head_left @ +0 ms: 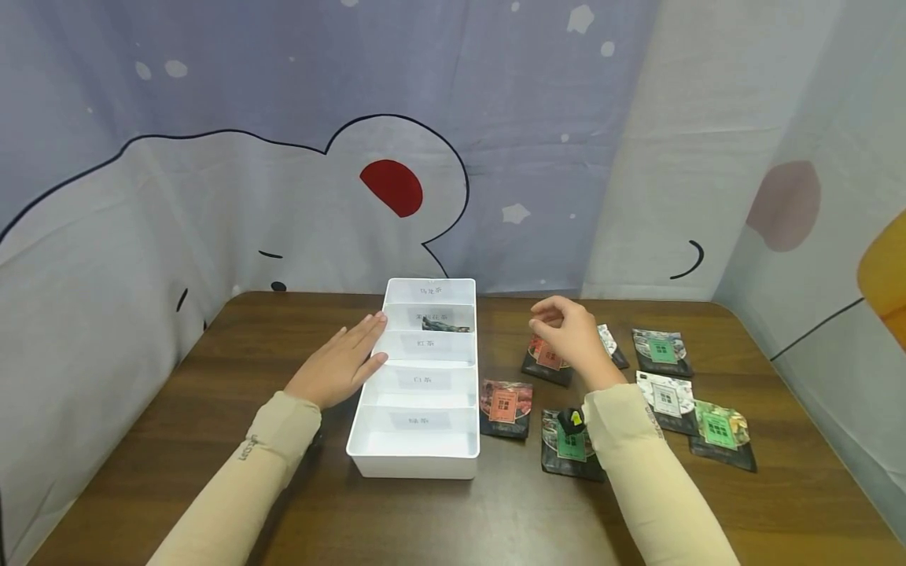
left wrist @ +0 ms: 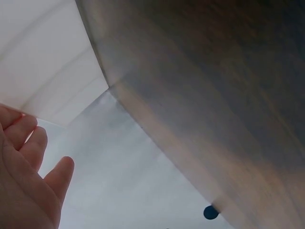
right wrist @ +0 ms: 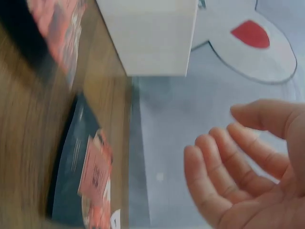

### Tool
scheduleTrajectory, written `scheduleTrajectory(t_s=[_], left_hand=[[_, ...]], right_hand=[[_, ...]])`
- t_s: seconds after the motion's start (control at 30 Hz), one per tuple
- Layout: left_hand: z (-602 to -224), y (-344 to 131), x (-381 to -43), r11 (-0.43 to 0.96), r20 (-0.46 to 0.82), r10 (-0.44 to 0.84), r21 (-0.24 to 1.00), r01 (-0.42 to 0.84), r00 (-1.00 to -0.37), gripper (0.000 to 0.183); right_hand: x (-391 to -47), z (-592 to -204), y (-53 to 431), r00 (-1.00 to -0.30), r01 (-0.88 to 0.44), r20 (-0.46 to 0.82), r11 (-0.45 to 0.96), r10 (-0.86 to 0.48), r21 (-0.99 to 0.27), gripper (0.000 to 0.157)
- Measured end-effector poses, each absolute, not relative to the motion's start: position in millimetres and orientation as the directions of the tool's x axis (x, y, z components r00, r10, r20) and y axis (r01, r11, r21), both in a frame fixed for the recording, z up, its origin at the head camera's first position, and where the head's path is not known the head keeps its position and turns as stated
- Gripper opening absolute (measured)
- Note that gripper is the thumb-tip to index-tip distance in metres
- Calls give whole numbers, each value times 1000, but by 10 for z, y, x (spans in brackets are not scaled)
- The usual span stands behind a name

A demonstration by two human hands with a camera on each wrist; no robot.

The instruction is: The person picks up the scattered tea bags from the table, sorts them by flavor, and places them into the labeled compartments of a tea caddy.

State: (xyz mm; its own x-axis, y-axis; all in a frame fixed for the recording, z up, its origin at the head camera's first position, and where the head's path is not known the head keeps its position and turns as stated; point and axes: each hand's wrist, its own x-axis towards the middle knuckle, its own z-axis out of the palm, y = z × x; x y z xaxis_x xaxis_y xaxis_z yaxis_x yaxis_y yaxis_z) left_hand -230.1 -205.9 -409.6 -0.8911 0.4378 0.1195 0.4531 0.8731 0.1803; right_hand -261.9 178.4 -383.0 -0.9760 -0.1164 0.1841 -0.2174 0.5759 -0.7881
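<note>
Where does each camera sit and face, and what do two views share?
Head: on the head, facing forward and down at the white plastic rectangular box, flat black pouches with coloured labels and brown wooden table; both beige-sleeved forearms, left hand and right hand show.
Left wrist: on that wrist, facing the box's wall, table and pale printed cloth backdrop; part of the left hand shows.
Right wrist: on that wrist, facing box, pouches and backdrop; part of the right hand shows.
Shared: red backdrop patch, head and right wrist.

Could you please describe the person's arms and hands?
The person wears long cream sleeves with wide cuffs; dark lettering marks the left one. A small black device with a yellowish mark sits by the right cuff. The left hand and right hand wear no gloves.
</note>
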Motion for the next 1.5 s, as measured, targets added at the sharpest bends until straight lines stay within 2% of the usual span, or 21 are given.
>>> scheduleTrajectory(t_s=[0.23, 0.53, 0.7, 0.97, 1.3, 1.5], left_hand=[[-4106, -2076, -2312, 859, 139, 454, 191, 474, -880, 68], [-4136, -2083, -2319, 859, 145, 450, 198, 471, -881, 68], [-4134, -2076, -2318, 861, 142, 449, 196, 470, -882, 69], [-4129, -2077, -2316, 863, 130, 443, 204, 462, -887, 69], [-4138, -2084, -2320, 859, 136, 445, 213, 465, -885, 70], [-4136, -2072, -2320, 864, 123, 436, 218, 453, -891, 69]], right_hand=[[-2590, -3896, 2016, -995, 1, 64, 648, 77, -762, 31], [-2563, -3990, 2119, -976, 202, -100, 646, 192, -736, 37], [-2562, -4039, 2153, -972, 233, -154, 631, 179, -740, 43], [-2613, -4106, 2138, -964, 266, -201, 615, 175, -743, 38], [-2660, -4153, 2081, -972, 236, -183, 612, 150, -755, 47], [-2668, -4171, 2020, -972, 233, -198, 564, 125, -792, 47]])
